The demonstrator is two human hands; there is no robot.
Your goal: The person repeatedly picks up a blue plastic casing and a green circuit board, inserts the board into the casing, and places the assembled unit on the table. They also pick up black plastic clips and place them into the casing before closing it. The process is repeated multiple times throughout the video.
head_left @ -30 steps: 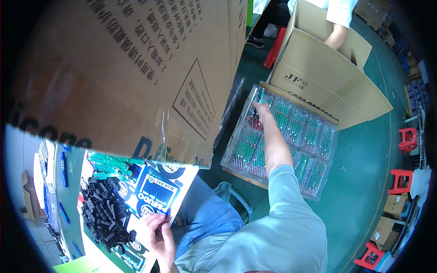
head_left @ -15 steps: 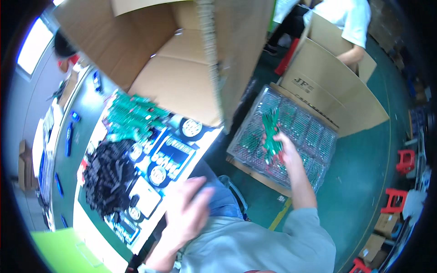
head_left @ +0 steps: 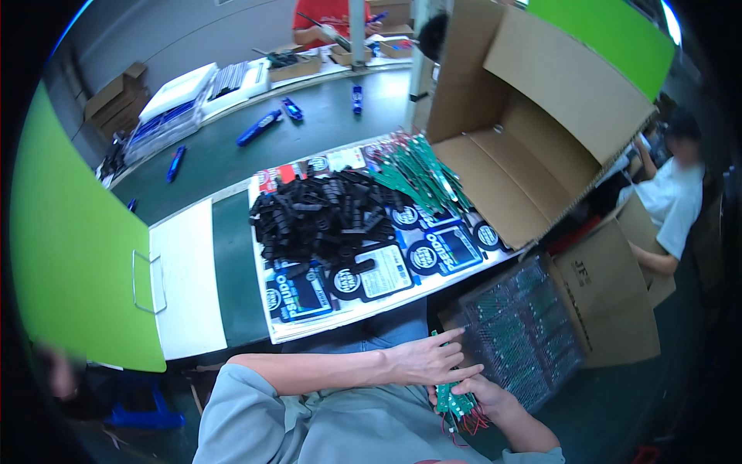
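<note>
Green board bundle with red wires sits low against the shirt, right hand grip pinching it, left hand across it, fingers spread; probably light, stiff, slippery stacked, wire joints fragile, so hold board edges.

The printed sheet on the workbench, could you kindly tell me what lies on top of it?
Heaped black plastic parts and narrow green circuit boards lie on the printed sheet; whatever is beneath the two piles is hidden.

Dark green bench — blue tubes, printed board under piled black parts and green circuit strips.
</note>
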